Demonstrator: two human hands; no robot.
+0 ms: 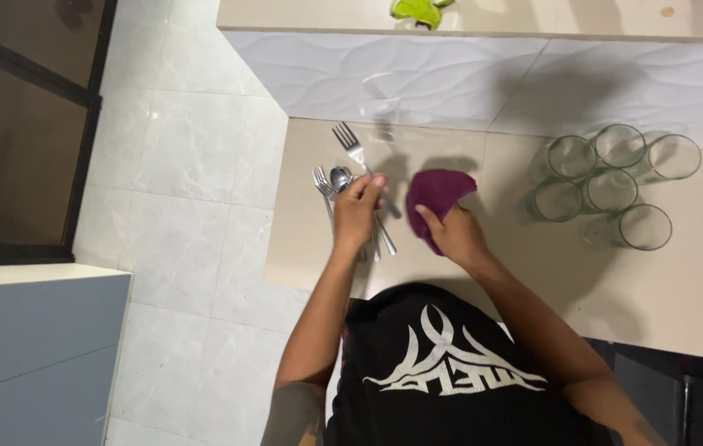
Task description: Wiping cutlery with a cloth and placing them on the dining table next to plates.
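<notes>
Head view. Beige counter (682,297): smooth and matte, its left edge beside pale floor tiles (194,165), with bare surface in front of the hands. Left hand (357,211): fingers closed around a metal fork (350,142), above a bunch of steel cutlery (331,182) near the counter's left edge. Right hand (457,234): grips a soft purple cloth (437,192), just right of the cutlery. Six clear round glasses (608,182): clustered well apart, to the right.

Even indoor light from overhead, soft shadows falling away on the beige counter (451,272), faint glare on glossy wall tiles (418,78), slight overall softness
</notes>
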